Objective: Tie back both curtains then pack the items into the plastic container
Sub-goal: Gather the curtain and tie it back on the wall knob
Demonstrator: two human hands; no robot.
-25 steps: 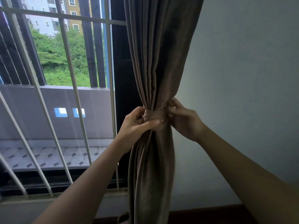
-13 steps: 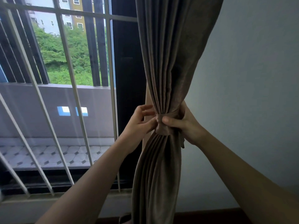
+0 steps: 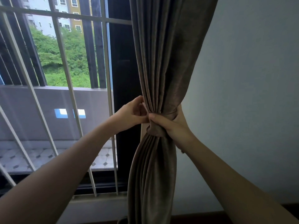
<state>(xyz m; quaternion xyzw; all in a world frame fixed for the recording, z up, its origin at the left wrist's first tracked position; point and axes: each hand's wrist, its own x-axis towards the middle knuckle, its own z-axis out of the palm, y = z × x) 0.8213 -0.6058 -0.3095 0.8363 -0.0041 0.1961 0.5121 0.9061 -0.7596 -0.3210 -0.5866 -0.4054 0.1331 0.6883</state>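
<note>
A brown curtain (image 3: 163, 62) hangs gathered at the right edge of a barred window, cinched at its waist by a tie-back band (image 3: 156, 129) of the same cloth. The band wraps the bunched folds tightly, so that the fabric fans out above and below it.

The right hand (image 3: 174, 125) is clamped around the cinched waist from the wall side, thumb laid across the front of the folds just above the band and fingers curled behind, out of sight. The left hand (image 3: 134, 113) is closed in a pinch at the curtain's window-side edge, touching the right thumb; it appears to hold a small bit of cloth, perhaps the end of the band, though what exactly sits between the fingers cannot be told. Both forearms reach up from the bottom of the view.

Judging by the snug band and the two hands at work on it, this curtain is in the last stage of being tied back, with the fastening not yet let go. Whether the other curtain has been tied cannot be said, for it is nowhere in view. The plastic container and the items to be packed are also out of view, so that part of the job looks to be ahead.

Behind the curtain stand white window bars (image 3: 64, 73), a tiled balcony floor (image 3: 32, 157), green trees and apartment blocks; a plain wall (image 3: 250, 94) fills the right.
</note>
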